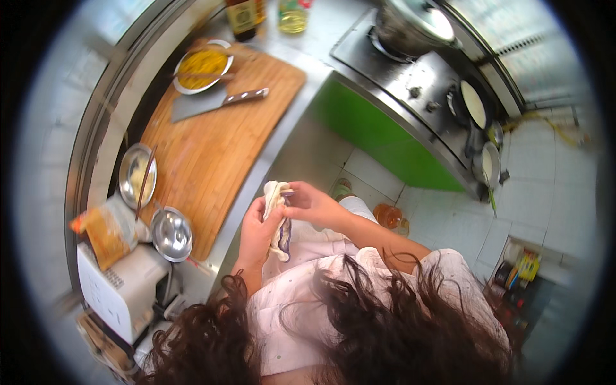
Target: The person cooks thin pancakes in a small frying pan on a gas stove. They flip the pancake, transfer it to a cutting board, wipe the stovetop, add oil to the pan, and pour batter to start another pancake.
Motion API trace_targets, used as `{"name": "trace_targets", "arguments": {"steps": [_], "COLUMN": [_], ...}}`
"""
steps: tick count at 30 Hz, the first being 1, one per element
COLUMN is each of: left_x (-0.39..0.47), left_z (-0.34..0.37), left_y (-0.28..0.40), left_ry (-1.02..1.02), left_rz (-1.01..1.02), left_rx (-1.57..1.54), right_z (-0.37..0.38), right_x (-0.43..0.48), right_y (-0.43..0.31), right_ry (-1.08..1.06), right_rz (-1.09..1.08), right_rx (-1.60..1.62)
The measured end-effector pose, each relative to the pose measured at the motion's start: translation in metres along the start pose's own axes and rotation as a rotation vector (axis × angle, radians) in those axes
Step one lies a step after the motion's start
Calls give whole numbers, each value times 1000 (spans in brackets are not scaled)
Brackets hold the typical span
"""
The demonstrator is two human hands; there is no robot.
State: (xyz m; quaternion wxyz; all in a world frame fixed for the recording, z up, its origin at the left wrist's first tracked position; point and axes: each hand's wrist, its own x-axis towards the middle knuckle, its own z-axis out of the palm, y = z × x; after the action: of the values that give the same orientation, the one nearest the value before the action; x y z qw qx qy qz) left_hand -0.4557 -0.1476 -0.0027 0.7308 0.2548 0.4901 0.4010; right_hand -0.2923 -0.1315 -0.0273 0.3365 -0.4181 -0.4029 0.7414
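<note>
A cream cloth (275,195) with a dark purple edge is bunched up in front of my body, off the counter's front edge. My left hand (253,231) grips it from the left, thumb on top. From the other side my right hand (313,204) pinches the cloth, its fingertips partly hidden behind the folds. Left of my hands lies a wooden cutting board (216,149). On its far part a cleaver (202,107) with a riveted brown handle rests flat, beside a white bowl of yellow shreds (202,67) with chopsticks across it.
Two metal bowls, one with pale food (138,175) and one shiny (172,234), stand by the board's left edge. An orange bag (113,231) lies on a white appliance (103,293). At right is a gas stove (404,82) with a lidded pot (409,29) and a frying pan (474,103).
</note>
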Motion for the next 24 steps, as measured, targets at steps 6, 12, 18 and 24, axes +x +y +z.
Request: {"name": "trace_targets", "arguments": {"steps": [6,12,18,24], "left_x": [50,95,121,142], "left_z": [77,171,278,332], "left_y": [6,-34,-88,-151], "left_ry": [-414,-457,-722,-776], "left_rz": [-242,-344,-46,-237], "left_rx": [56,590,1047,934], "right_z": [-96,-175,-258,-353], "right_x": [-52,-85,-117,-144], "right_y": [10,30,42,45], "right_ry": [507,1122,920,837], "right_rz": [-13,-187,-186,-490], "right_rx": [295,193,1100,1299]}}
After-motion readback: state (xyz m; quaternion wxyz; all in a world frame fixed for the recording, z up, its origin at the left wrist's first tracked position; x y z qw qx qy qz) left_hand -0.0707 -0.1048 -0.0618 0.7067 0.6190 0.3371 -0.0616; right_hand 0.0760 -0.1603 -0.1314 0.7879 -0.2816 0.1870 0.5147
